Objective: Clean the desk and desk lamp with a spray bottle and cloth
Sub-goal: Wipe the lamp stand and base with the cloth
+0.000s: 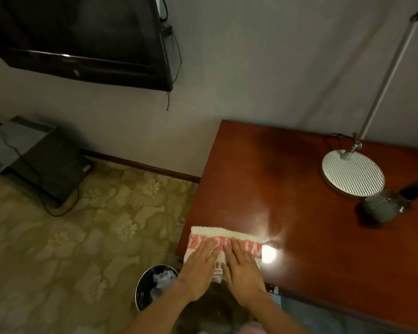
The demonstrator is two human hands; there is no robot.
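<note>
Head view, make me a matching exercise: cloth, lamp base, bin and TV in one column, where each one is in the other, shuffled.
Things:
1 cloth
2 lamp base
3 bin
4 TV

Places:
a on the wall
b under the left hand and right hand
c on the floor
d on the desk, right side

Pairs: 1-b, 2-d, 3-c, 4-a
</note>
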